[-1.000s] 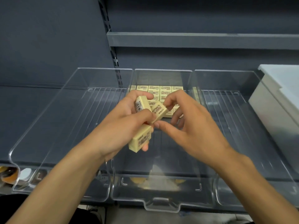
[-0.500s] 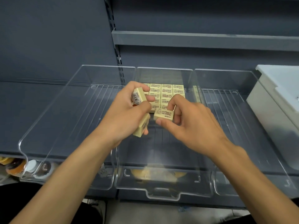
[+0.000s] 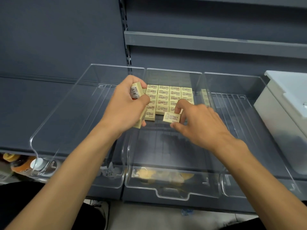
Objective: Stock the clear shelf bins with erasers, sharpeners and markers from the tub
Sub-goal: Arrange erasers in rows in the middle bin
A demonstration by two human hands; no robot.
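Three clear bins stand side by side on the grey shelf. The middle bin [image 3: 172, 193] holds several cream erasers [image 3: 169, 95] laid in neat rows at its back. My left hand [image 3: 126, 105] grips two more erasers above the bin's left wall: a barcoded one [image 3: 137, 91] at the top of the fist, another [image 3: 141, 121] poking out below. My right hand [image 3: 197, 122] pinches a single eraser [image 3: 172, 117] between thumb and fingers, label up, low over the bin floor just in front of the rows.
The left bin [image 3: 66, 123] and the right bin [image 3: 249, 123] hold nothing I can see. A white tub [image 3: 282, 113] sits at the right end of the shelf. Bottles and jars [image 3: 16, 163] show on the shelf below at left.
My right hand has pulled one eraser away from the left hand's bundle and carried it forward and down into the middle bin. The left hand has moved a little up and back.
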